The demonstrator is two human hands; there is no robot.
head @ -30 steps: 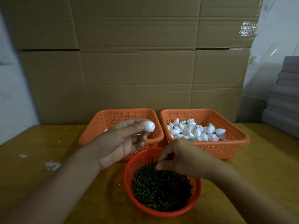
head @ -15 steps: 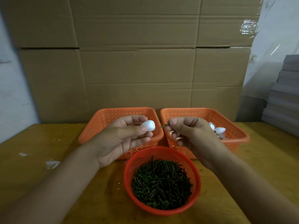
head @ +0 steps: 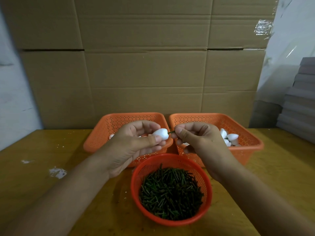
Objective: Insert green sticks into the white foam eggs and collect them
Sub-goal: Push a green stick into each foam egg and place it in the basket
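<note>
Above the round basket (head: 171, 217) of sticks, our left hand (head: 134, 147) pinches a foam egg (head: 160, 134) while our right hand (head: 196, 140) pinches a green stick (head: 171, 132) at its end, ready to push straight in.

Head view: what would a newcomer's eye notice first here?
At the centre, the left hand holds a white foam egg while the right hand pinches a green stick at its tip. Below them, a round red basket is full of green sticks.
</note>
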